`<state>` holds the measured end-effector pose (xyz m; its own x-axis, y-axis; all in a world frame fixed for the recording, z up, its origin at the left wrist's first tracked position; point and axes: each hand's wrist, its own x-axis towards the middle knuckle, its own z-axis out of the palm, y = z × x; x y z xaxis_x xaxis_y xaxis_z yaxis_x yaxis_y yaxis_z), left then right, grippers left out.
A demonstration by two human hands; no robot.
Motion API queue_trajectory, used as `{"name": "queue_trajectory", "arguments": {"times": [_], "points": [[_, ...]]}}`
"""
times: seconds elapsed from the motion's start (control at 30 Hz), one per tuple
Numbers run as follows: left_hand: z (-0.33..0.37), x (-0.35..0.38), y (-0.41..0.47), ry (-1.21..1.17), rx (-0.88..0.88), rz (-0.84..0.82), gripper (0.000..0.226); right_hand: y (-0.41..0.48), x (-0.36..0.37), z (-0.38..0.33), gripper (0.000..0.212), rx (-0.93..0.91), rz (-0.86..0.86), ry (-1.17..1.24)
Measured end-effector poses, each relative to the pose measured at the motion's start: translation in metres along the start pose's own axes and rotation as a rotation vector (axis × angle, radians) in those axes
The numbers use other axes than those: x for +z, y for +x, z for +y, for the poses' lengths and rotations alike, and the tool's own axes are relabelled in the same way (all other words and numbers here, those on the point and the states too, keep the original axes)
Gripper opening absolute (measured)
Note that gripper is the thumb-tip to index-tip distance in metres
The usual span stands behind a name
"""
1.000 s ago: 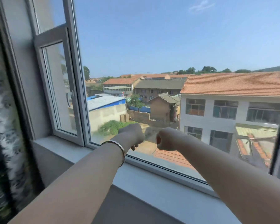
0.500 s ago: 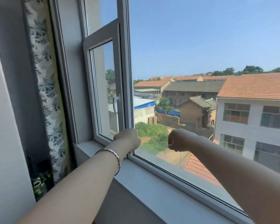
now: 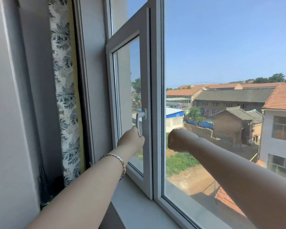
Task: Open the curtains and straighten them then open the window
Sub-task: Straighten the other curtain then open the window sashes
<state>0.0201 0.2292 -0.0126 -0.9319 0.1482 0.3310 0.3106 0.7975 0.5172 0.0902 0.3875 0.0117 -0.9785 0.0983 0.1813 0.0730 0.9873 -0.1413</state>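
The leaf-patterned curtain (image 3: 64, 96) hangs gathered in a narrow strip at the left side of the window recess. The white window sash (image 3: 145, 71) stands beside the centre post, its white handle (image 3: 139, 117) pointing down. My left hand (image 3: 130, 140), with a bracelet on the wrist, is stretched out and closed around the lower end of that handle. My right hand (image 3: 177, 141) is a closed fist held in the air in front of the large fixed pane (image 3: 221, 47), holding nothing. Whether the sash is latched I cannot tell.
A white window sill (image 3: 139, 210) runs under both arms. A grey wall (image 3: 10, 113) fills the left edge. Through the glass are red-tiled roofs, brick buildings and blue sky.
My view has swung left, bringing curtain and sash towards the centre. My left hand has risen from near the sill to the handle and closed on it. The right fist stays raised.
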Motion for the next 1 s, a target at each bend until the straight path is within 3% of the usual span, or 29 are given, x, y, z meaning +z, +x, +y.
{"name": "queue_trajectory", "arguments": {"times": [0.17,0.37,0.5,0.63,0.7,0.8,0.9,1.0], "points": [[-0.019,0.016,0.076,-0.17,-0.026,0.001,0.02,0.07,0.013,-0.008,0.028,0.002,0.028,0.0],[-0.041,0.042,0.167,-0.287,-0.028,-0.076,0.072,0.13,0.033,-0.012,0.027,0.077,0.083,-0.037],[-0.033,0.055,0.218,-0.522,0.071,-0.129,0.054,0.163,0.049,-0.013,0.028,0.181,0.064,-0.102],[-0.027,0.067,0.241,-0.855,-0.081,-0.198,0.056,0.184,0.054,-0.017,0.029,0.256,0.067,-0.114],[-0.03,0.073,0.248,-0.822,0.012,-0.206,0.051,0.192,0.055,-0.021,0.029,0.292,0.063,-0.124],[-0.04,0.072,0.252,-0.717,0.287,-0.216,0.051,0.197,0.056,-0.025,0.029,0.315,0.051,-0.154],[-0.055,0.06,0.263,-0.341,0.605,-0.093,0.058,0.194,0.058,-0.028,0.028,0.336,0.06,-0.157],[-0.055,0.044,0.272,-0.094,0.779,-0.036,0.05,0.185,0.06,-0.031,0.027,0.342,0.049,-0.15]]}}
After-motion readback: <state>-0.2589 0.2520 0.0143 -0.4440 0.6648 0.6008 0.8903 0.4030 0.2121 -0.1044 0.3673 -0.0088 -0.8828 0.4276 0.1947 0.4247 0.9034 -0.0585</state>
